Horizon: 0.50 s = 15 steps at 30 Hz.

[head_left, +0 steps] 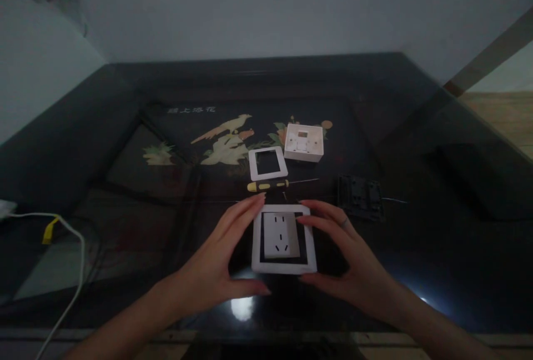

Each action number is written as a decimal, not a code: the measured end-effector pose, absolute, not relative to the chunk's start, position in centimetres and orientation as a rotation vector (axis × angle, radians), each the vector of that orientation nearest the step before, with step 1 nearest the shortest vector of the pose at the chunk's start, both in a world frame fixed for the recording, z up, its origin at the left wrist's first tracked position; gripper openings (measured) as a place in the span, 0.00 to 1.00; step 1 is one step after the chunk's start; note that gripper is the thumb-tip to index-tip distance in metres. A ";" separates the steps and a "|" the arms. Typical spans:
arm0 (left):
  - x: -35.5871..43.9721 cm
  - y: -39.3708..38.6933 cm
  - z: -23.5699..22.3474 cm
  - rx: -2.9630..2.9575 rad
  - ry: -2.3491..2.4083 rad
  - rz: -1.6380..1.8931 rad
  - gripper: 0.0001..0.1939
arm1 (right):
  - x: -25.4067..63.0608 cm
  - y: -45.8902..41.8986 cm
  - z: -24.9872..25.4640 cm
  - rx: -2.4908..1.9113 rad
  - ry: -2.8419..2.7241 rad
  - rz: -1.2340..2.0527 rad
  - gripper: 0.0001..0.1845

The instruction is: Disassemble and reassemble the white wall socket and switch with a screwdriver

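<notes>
A white square cover frame (284, 268) lies on the dark table in front of me. Inside it sits a white wall socket face (280, 243), shifted left so a dark gap shows at its right. My right hand (347, 243) grips the frame's right side, thumb at the bottom corner, one fingertip reaching over the inner edge. Around the left side curves my left hand (227, 251), fingers and thumb apart; its fingertips are by the top left corner, and its thumb stays just below the bottom edge.
Beyond my hands lie a yellow-and-black screwdriver (268, 186), another white frame (252, 165) and a white mounting box (303, 155). A black socket back part (360, 198) is at the right. A white cable (82, 254) with a yellow tag runs along the left.
</notes>
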<state>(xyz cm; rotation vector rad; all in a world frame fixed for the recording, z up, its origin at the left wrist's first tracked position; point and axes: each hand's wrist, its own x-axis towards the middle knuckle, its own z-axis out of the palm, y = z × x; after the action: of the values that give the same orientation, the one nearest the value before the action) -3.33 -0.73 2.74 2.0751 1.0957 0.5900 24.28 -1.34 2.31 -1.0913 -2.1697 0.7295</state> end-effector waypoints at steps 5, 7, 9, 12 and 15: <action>-3.4 -0.9 0.8 2.064 1.138 0.572 0.49 | 23.7 -1.0 0.9 -1.090 -2.172 0.823 0.39; -3.3 -0.7 0.6 2.042 1.112 0.567 0.49 | 23.7 -1.0 0.9 -1.129 -2.154 0.873 0.40; -3.1 -0.6 0.7 2.017 1.078 0.564 0.50 | 23.8 -1.0 0.9 -1.172 -2.138 0.916 0.40; -2.9 -0.6 0.7 1.995 1.054 0.569 0.50 | 24.0 -1.2 1.2 -1.197 -2.137 0.941 0.40; -2.7 -0.7 0.5 1.991 1.057 0.578 0.48 | 24.1 -1.1 1.5 -1.186 -2.159 0.953 0.40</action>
<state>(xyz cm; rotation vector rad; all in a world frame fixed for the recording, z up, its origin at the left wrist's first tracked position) -2.67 -0.73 0.49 1.9912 1.0568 0.5781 24.08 -1.11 1.49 -1.1864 -2.1587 0.9531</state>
